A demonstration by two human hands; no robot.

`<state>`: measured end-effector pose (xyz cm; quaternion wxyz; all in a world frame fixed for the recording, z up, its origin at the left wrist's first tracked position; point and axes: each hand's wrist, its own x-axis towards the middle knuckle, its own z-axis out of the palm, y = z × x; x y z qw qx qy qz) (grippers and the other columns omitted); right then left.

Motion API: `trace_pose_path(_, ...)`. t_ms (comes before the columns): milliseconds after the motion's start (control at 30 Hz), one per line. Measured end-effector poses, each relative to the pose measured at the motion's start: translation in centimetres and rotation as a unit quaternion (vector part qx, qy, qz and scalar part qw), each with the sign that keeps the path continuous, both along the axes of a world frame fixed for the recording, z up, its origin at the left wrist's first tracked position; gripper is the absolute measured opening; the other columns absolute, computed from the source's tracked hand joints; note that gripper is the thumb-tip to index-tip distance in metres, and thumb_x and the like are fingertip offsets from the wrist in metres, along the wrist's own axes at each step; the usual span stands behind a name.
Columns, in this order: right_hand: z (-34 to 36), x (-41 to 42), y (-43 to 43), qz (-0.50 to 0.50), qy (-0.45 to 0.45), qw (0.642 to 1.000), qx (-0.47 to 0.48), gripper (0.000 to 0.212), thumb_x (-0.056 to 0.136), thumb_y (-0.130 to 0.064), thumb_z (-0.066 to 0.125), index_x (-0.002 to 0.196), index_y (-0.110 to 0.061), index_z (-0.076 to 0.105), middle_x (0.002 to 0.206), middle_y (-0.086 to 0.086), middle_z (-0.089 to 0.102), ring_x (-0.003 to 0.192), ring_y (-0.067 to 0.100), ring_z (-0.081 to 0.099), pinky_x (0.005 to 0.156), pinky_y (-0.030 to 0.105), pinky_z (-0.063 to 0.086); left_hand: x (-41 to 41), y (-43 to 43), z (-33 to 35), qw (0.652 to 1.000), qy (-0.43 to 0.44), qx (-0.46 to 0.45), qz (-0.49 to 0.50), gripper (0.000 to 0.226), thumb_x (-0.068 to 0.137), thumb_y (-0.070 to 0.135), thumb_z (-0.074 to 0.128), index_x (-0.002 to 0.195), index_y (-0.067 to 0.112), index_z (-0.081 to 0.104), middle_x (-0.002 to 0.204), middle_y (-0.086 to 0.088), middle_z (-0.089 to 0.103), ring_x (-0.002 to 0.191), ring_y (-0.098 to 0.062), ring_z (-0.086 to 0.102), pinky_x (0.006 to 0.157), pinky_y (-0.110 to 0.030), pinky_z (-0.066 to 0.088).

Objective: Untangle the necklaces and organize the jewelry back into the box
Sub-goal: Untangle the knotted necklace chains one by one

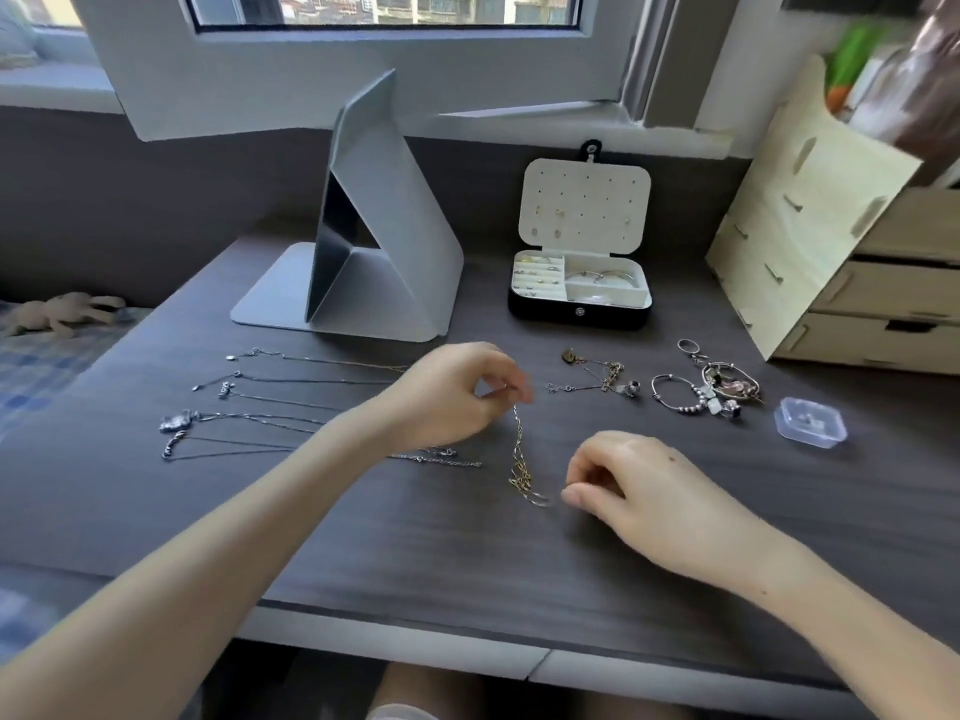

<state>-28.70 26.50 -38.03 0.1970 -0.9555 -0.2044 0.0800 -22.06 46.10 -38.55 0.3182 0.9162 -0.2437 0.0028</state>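
Our right hand [639, 491] curls its fingers [574, 495] at the lower end of the chain [518, 449], perhaps pinching it; our left hand [452, 397] pinches the top. The box [550, 310] stands open beyond our fingers.

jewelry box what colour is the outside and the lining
Jewelry box: black outside, white lining, best seen in the head view.

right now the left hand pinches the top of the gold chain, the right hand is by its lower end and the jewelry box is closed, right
Not quite. The head view shows the jewelry box open, lid raised. Otherwise yes: left hand pinches the top of the gold chain, right hand is by its lower end.
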Motion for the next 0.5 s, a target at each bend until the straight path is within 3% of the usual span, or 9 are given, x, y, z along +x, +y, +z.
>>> trace_pose_path(100, 1.8, 1.1, -0.5, -0.026, 0.027, 0.989, 0.141, 0.017, 0.09, -0.016, 0.06, 0.074, -0.022, 0.054, 0.07, -0.008, 0.06, 0.062, 0.0, 0.05, 0.062, 0.015, 0.038, -1.1, -1.1, 0.5, 0.972, 0.164, -0.156, -0.062, 0.022, 0.099, 0.02, 0.045, 0.105, 0.012, 0.065, 0.102, 0.003, 0.07, 0.101, -0.008, 0.062, 0.093, -0.021, 0.044)
trace_pose_path(167, 3.6, 1.8, -0.6, -0.051, 0.062, 0.952, 0.295, 0.017, 0.092, -0.005, 0.055, 0.077, -0.012, 0.053, 0.07, -0.002, 0.065, 0.059, 0.004, 0.054, 0.06, 0.015, 0.043, -1.6, -1.9, 0.5, 0.949, 0.218, -0.209, -0.087, 0.036, 0.102, 0.027, 0.034, 0.107, 0.006, 0.062, 0.102, -0.004, 0.07, 0.103, -0.011, 0.063, 0.096, -0.019, 0.041)
trace_pose_path(233, 5.1, 2.7, -0.8, -0.063, 0.081, 0.894, 0.435, 0.018, 0.092, 0.002, 0.05, 0.077, -0.008, 0.049, 0.069, 0.004, 0.066, 0.058, 0.011, 0.058, 0.057, 0.019, 0.048, -1.8, -2.7, 0.6, 0.932, 0.249, -0.249, -0.091, 0.044, 0.1, 0.037, 0.031, 0.101, 0.005, 0.062, 0.088, -0.008, 0.069, 0.093, -0.019, 0.063, 0.092, -0.023, 0.04)
trace_pose_path(300, 6.3, 3.8, -1.0, -0.073, 0.068, 0.852, 0.514, 0.018, 0.091, 0.004, 0.05, 0.078, -0.008, 0.05, 0.064, 0.002, 0.065, 0.058, 0.013, 0.057, 0.056, 0.022, 0.049, -1.8, -3.2, 0.8, 0.907, 0.275, -0.306, -0.093, 0.045, 0.097, 0.042, 0.036, 0.09, 0.007, 0.063, 0.073, -0.007, 0.06, 0.075, -0.02, 0.056, 0.084, -0.027, 0.044)
trace_pose_path(400, 7.5, 5.0, -1.6, -0.097, 0.034, 0.801, 0.59, 0.016, 0.088, 0.005, 0.054, 0.083, -0.01, 0.053, 0.062, 0.001, 0.064, 0.057, 0.013, 0.057, 0.056, 0.022, 0.047, -1.8, -3.3, 1.0, 0.888, 0.28, -0.354, -0.086, 0.03, 0.09, 0.034, 0.046, 0.081, 0.011, 0.063, 0.063, 0.002, 0.045, 0.064, -0.015, 0.047, 0.077, -0.027, 0.045)
trace_pose_path(500, 8.4, 5.2, -2.5, -0.108, -0.013, 0.779, 0.617, 0.018, 0.085, 0.006, 0.056, 0.083, -0.011, 0.056, 0.063, 0.003, 0.066, 0.057, 0.014, 0.057, 0.057, 0.022, 0.047, -1.8, -2.4, 1.4, 0.878, 0.275, -0.39, -0.045, 0.019, 0.085, 0.026, 0.056, 0.08, 0.008, 0.061, 0.058, 0.006, 0.042, 0.055, -0.011, 0.042, 0.062, -0.022, 0.046)
